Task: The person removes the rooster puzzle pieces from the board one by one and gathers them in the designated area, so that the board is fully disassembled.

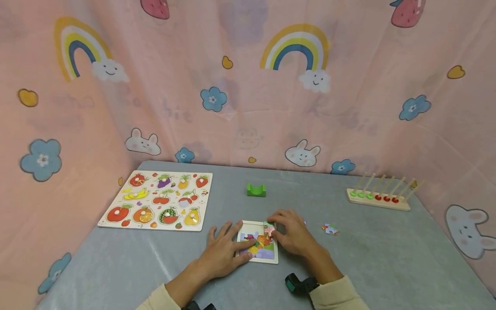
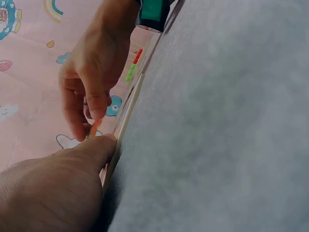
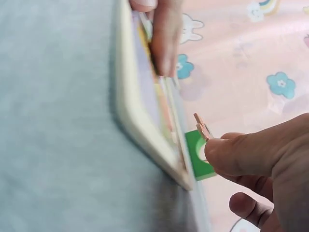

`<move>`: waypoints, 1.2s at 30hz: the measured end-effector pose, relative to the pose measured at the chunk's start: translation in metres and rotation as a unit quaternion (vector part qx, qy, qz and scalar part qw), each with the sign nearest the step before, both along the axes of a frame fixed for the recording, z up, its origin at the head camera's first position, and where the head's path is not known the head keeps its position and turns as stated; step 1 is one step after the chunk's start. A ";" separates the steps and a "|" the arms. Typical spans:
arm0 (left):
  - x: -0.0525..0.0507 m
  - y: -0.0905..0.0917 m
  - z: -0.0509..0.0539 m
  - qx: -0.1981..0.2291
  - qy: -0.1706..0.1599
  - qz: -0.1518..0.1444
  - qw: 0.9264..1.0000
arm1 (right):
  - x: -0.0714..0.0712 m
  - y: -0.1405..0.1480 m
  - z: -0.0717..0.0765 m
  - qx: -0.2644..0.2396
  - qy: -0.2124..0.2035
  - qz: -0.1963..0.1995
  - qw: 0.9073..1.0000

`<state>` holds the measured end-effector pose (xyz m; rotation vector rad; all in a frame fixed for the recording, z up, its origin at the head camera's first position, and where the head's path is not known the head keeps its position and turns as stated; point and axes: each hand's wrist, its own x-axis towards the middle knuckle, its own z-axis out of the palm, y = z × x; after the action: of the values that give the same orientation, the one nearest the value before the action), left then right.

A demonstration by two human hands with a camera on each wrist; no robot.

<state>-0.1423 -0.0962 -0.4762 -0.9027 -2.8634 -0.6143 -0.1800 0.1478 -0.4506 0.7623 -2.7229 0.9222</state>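
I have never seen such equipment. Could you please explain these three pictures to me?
There is no machine arm: a person works bare-handed. The widest picture comes from a camera worn on the head; the other two from black wrist cameras. On the grey table lie a framed jigsaw, a loose jigsaw piece, a fruit puzzle board, a green notched block and a bead counting rack. The left hand rests on the framed jigsaw; the right hand has another piece in its grip.

a fruit board (image 1: 174, 197) lies left, a green block (image 1: 256, 193) centre-back, a bead rack (image 1: 383, 204) right; a patterned pink curtain (image 1: 255, 116) hangs behind them.
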 end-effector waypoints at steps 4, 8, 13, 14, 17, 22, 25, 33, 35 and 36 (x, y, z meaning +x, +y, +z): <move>0.000 0.001 -0.001 -0.003 -0.002 0.000 1.000 | 0.002 0.006 0.008 -0.020 -0.004 0.003 1.000; 0.001 0.002 -0.001 0.000 -0.005 -0.001 1.000 | 0.004 0.015 0.017 -0.033 -0.002 0.006 0.999; 0.001 0.002 -0.001 0.002 -0.010 -0.001 1.000 | 0.005 0.030 0.027 -0.047 0.016 0.010 0.999; 0.001 0.002 -0.001 0.002 -0.009 0.000 1.000 | 0.005 0.033 0.028 -0.050 0.019 0.011 0.998; 0.001 0.001 -0.001 0.004 -0.007 0.000 1.000 | 0.006 0.043 0.033 -0.061 0.027 0.011 0.998; 0.001 0.001 -0.002 0.005 -0.002 -0.001 1.000 | 0.010 0.059 0.040 -0.067 0.048 0.008 0.997; 0.000 0.001 -0.003 0.003 0.000 -0.001 1.000 | 0.012 0.071 0.045 -0.061 0.054 -0.001 0.997; -0.001 0.000 -0.003 0.010 -0.003 0.002 1.000 | 0.012 0.102 0.055 -0.064 0.049 -0.023 0.996; -0.001 0.000 -0.003 0.012 0.000 0.002 1.000 | 0.011 0.110 0.055 -0.065 0.054 -0.023 0.996; -0.001 0.000 -0.003 0.012 0.000 0.003 1.000 | 0.010 0.113 0.054 -0.067 0.057 -0.024 0.996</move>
<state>-0.1434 -0.0967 -0.4792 -0.8912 -2.8512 -0.6452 -0.1696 0.2612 -0.3969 0.6999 -2.5401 1.0062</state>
